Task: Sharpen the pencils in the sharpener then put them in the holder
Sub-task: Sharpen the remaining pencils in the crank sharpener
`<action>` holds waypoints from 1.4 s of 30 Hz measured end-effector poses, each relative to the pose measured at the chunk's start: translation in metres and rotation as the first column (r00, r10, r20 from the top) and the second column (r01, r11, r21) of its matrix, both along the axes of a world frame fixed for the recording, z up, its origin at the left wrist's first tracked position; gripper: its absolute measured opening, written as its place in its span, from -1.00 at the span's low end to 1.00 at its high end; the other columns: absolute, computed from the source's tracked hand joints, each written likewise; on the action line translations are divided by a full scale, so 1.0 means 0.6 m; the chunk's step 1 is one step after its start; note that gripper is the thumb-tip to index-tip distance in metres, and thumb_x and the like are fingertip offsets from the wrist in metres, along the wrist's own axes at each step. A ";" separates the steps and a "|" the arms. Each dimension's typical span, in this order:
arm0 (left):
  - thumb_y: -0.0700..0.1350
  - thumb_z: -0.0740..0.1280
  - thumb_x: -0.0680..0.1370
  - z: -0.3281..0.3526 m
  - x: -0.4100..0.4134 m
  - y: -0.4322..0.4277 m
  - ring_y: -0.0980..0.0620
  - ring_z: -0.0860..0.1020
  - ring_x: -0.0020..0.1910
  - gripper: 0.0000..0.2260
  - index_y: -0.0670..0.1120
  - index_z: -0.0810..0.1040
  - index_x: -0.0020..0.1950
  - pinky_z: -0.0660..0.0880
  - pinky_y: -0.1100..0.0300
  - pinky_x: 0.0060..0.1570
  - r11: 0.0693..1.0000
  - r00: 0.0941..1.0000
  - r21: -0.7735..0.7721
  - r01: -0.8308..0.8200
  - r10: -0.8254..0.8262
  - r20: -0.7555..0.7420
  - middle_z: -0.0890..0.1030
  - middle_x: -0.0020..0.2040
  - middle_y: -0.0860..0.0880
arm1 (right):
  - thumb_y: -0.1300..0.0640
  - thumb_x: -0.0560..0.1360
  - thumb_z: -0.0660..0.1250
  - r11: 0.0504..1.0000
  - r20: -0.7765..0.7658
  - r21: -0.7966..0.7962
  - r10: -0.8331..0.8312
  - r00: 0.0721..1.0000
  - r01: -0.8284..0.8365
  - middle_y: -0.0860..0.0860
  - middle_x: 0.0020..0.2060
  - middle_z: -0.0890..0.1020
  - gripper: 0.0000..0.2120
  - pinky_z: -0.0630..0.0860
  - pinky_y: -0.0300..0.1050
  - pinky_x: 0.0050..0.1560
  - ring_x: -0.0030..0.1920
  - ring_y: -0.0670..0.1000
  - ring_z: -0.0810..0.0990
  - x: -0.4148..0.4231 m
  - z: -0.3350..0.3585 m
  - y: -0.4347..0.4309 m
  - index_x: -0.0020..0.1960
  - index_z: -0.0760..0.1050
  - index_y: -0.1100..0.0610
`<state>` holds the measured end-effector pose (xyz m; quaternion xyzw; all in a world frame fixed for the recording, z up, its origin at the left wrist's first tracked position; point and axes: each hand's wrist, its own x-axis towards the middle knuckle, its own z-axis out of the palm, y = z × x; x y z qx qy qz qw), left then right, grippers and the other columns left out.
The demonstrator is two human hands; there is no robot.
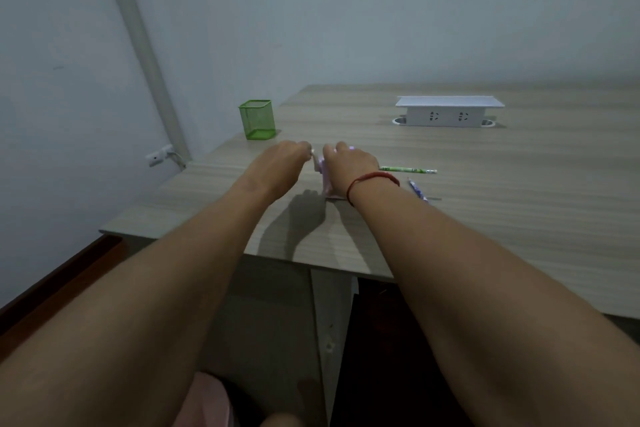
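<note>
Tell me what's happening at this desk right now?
A person has both hands on a small pink sharpener near the desk's front edge: the right hand covers its top, the left hand works at its side. Whether a pencil is in it is hidden. A green pencil and a purple pencil lie to the right. The green mesh holder looks empty.

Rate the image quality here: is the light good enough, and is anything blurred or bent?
Head view: dim, flat light with a bluish cast; the hands throw soft shadows on the table; the pink sharpener between them is blurred and mostly hidden; the wide lens bends the wall pipe and stretches the forearms.
</note>
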<state>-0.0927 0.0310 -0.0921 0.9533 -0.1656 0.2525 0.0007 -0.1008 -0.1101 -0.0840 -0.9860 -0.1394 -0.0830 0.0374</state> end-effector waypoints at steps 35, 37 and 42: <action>-0.27 0.18 0.57 -0.024 0.067 -0.013 -0.23 0.55 0.11 -0.81 -0.20 0.51 0.13 0.43 0.00 -0.02 0.988 0.978 0.102 -0.115 0.130 -0.163 0.58 0.12 -0.22 | -0.01 0.47 0.39 0.987 0.062 -0.029 0.161 0.985 -0.159 0.12 0.30 0.39 -0.40 0.49 0.10 0.16 0.25 0.23 0.50 0.044 -0.021 -0.020 0.41 0.25 0.12; -0.31 0.13 0.58 -0.002 0.074 -0.019 -0.25 0.53 0.12 -0.78 -0.23 0.47 0.17 0.42 -0.02 -0.02 0.994 0.991 0.072 -0.085 0.092 -0.098 0.56 0.12 -0.25 | -0.04 0.50 0.35 0.989 0.063 -0.049 0.143 0.988 -0.140 0.13 0.30 0.40 -0.42 0.46 0.06 0.14 0.24 0.24 0.51 0.051 -0.018 -0.022 0.42 0.24 0.13; -0.33 0.14 0.58 -0.007 0.039 0.008 -0.23 0.55 0.01 -0.79 -0.22 0.46 0.17 0.41 0.02 -0.11 0.998 0.997 -0.029 0.062 -0.060 0.053 0.59 0.04 -0.24 | -0.10 0.47 0.33 0.993 0.040 -0.067 0.095 0.995 -0.092 0.15 0.24 0.45 -0.48 0.45 0.03 0.07 0.19 0.25 0.54 0.066 -0.005 -0.011 0.34 0.33 0.10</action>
